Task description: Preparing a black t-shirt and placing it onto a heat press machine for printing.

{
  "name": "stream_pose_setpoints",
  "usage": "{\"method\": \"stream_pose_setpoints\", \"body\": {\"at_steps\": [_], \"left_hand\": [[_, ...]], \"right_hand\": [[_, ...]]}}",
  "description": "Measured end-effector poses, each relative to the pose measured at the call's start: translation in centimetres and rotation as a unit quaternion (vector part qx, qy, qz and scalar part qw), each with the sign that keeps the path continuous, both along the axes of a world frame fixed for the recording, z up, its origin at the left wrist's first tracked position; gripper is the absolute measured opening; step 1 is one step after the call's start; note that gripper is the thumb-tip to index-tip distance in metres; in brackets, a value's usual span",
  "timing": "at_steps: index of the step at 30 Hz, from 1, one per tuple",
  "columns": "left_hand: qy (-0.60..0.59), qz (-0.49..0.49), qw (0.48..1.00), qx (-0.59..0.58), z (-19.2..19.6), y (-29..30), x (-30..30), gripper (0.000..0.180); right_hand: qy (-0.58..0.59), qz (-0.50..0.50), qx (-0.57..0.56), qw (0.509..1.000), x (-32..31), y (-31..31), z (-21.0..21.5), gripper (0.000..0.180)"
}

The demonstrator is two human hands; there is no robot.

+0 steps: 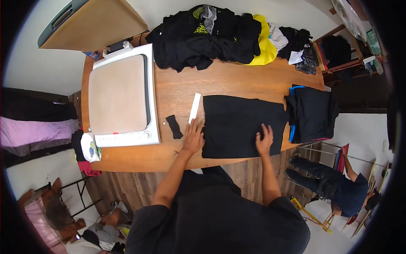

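Observation:
A flat black cloth panel (241, 122) lies spread on the wooden table in front of me. My right hand (264, 140) rests on it towards its right side, fingers apart and nothing held. At the panel's left edge, my left hand (193, 137) is laid flat on the table with its fingers stretched out. Its fingertips reach the lower end of a narrow white strip (195, 106), which stands slightly off the cloth's left edge. A small black piece of cloth (174, 127) lies to the left of that hand.
An open heat press (120, 95) with a beige pad fills the table's left side. Folded dark garments (314, 113) are stacked at the right. Heaped black clothing (203, 38) lies along the back beside a yellow cloth (265, 42). Another person (338, 186) stands at right.

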State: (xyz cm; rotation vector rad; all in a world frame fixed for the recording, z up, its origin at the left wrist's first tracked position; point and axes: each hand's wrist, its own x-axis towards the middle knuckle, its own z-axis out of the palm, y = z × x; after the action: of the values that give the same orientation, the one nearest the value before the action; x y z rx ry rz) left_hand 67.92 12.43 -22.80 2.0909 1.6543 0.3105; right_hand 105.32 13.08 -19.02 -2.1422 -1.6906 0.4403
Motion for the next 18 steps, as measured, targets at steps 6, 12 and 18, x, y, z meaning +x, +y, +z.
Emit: {"method": "stream_pose_setpoints", "body": {"at_steps": [6, 12, 18], "left_hand": [[0.03, 0.102, 0.994, 0.014, 0.1, -3.3, 0.3, 0.064], [-0.047, -0.017, 0.998, 0.043, 3.5, -1.1, 5.1, 0.059], [0.046, -0.081, 0.996, 0.012, 1.0, -1.6, 5.5, 0.06]], "right_hand": [[-0.061, 0.07, -0.08, 0.992, -4.1, -5.2, -1.5, 0.059], [-0.037, 0.188, -0.027, 0.981, -7.9, -3.8, -1.6, 0.054], [-0.002, 0.283, -0.067, 0.957, -13.4, -4.3, -3.0, 0.057]]}}
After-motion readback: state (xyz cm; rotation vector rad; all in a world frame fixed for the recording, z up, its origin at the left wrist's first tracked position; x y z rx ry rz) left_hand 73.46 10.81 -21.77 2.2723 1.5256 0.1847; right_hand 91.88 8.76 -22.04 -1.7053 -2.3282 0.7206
